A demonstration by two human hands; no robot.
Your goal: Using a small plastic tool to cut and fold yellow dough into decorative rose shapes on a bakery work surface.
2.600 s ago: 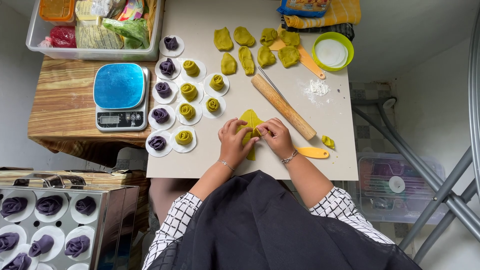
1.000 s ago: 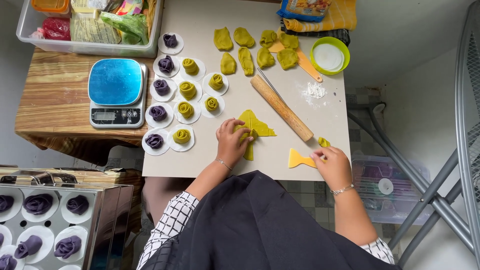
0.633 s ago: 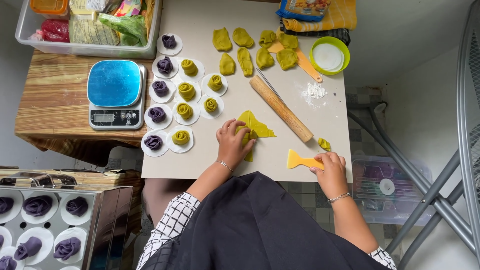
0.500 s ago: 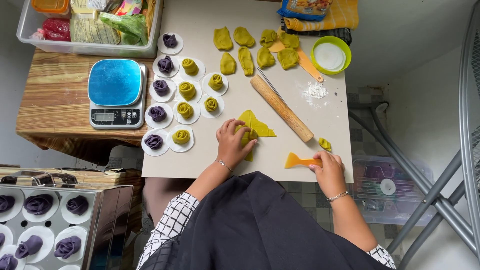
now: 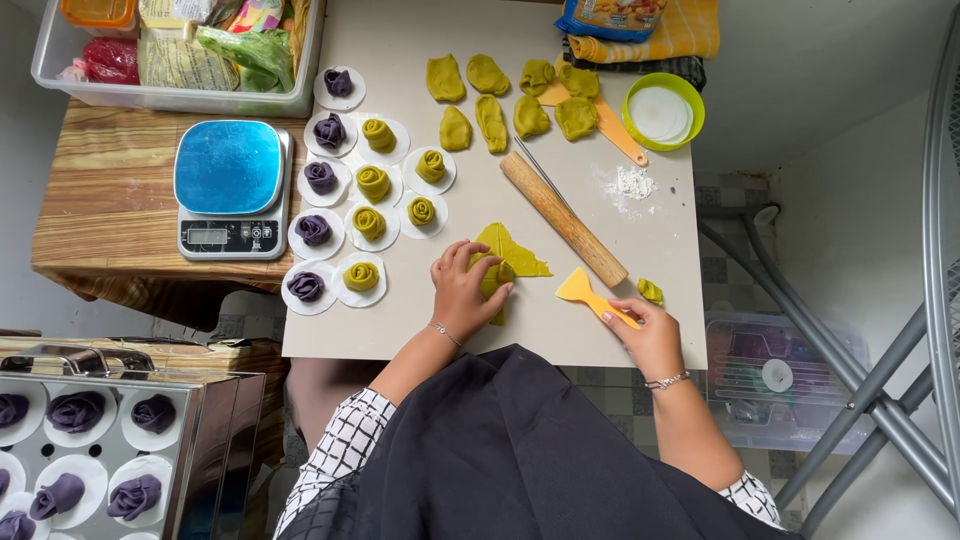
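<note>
Head view, looking straight down on a pale work mat [image 5: 400,320]. Left hand [image 5: 465,290] spread flat, fingers curled over a piece of yellow-green dough [image 5: 510,255] near the middle of the mat, pressing its near edge. Right hand [image 5: 645,330] pinched on the handle of a yellow scraper [image 5: 590,293], blade resting on the mat just right of the dough, apart from it. Wooden rolling pin [image 5: 563,218] lying aslant just beyond the scraper, a small dough scrap [image 5: 650,291] at its right end. Rolled dough roses [image 5: 372,185], green and purple, on white paper rounds to the left. Flat dough pieces [image 5: 490,100] at the far edge, beside a green bowl [image 5: 685,92]. Blue kitchen scale [image 5: 230,190] on the wooden table [image 5: 110,210] at left. Steamer tray [image 5: 185,440] with purple roses at lower left.
</note>
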